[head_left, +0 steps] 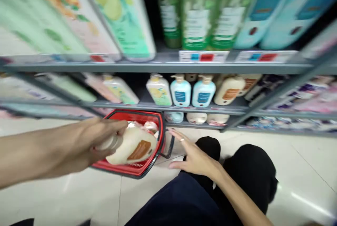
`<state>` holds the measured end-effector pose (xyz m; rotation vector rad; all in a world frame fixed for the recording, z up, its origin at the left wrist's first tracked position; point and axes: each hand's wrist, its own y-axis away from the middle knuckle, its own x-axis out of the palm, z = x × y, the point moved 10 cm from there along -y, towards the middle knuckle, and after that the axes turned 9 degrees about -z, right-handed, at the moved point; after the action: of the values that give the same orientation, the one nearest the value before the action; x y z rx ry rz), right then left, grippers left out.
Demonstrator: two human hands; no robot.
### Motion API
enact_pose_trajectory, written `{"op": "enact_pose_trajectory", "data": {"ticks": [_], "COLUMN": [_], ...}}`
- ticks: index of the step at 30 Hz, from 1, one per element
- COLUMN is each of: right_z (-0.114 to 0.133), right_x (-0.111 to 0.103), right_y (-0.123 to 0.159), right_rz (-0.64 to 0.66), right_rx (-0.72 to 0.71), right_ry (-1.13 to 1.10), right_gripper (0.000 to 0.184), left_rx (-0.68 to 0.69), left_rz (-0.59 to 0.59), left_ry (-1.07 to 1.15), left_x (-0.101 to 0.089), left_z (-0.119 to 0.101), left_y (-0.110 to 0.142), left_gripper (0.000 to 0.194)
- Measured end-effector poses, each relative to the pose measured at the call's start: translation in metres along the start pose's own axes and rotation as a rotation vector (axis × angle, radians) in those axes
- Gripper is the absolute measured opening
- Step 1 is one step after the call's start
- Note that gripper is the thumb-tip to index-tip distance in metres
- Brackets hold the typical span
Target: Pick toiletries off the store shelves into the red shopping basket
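My left hand [105, 136] is closed around the neck and pump top of a cream-coloured bottle [126, 145] with an orange-brown label. The bottle lies tilted inside the mouth of a red shopping basket [114, 114] with a black rim; whether it rests on the contents I cannot tell. Other items, one of them pinkish white [151, 126], show behind it in the basket. Just right of the basket, beside its black handle [168, 147], my right hand [188, 154] has its fingers apart and holds nothing. A ring is on one finger.
Ahead, the lower shelf [142, 96] carries pump bottles, among them light blue ones [180, 91] and a cream one [229, 91]. Above, a grey shelf edge [158, 67] runs across under large green bottles [196, 19]. My black-clad knees [250, 170] are over the pale tiled floor [302, 173].
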<state>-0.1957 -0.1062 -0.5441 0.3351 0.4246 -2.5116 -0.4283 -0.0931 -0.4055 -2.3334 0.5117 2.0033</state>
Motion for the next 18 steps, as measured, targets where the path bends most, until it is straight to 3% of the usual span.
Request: {"op": "enact_pose_trajectory", "data": {"ticks": [2,6,8,11,13,15,18], "right_z": [0.002,-0.022,-0.034,-0.051,-0.059,-0.064,-0.071], "right_x": [-0.008,-0.073,-0.102,-0.139,-0.165,-0.191,-0.212], "right_y": [0.006,0.061,0.095,0.135,0.156,0.177,0.201], "right_rz": [-0.021,-0.432,-0.630,-0.848,-0.973,-1.056,-1.031], "right_rx": [0.056,0.215,0.232,0.248,0.253,0.251,0.269], "right_ry": [-0.081,-0.277,-0.378,-0.475,-0.473,-0.421,-0.306], "right_gripper": [0.114,0.092,0.088,0.089,0.088,0.085,0.081], "left_rx": [0.233,0.594,0.596,0.441,0.380,0.387,0.370], "left_rz": [0.068,0.179,0.200,0.153,0.186,0.287,0.380], "left_ry": [0.120,0.177,0.180,0.276,0.392,0.511,0.695], "left_x": [0.003,-0.006,-0.009,0.003,0.034,0.081,0.158], "left_z": [-0.062,-0.170,-0.209,-0.245,-0.263,-0.280,-0.298], "left_y": [-0.025,-0.083,-0.117,-0.159,-0.169,-0.164,-0.144], "left_gripper": [0.027,0.035,0.053,0.079,0.074,0.063,0.059]}}
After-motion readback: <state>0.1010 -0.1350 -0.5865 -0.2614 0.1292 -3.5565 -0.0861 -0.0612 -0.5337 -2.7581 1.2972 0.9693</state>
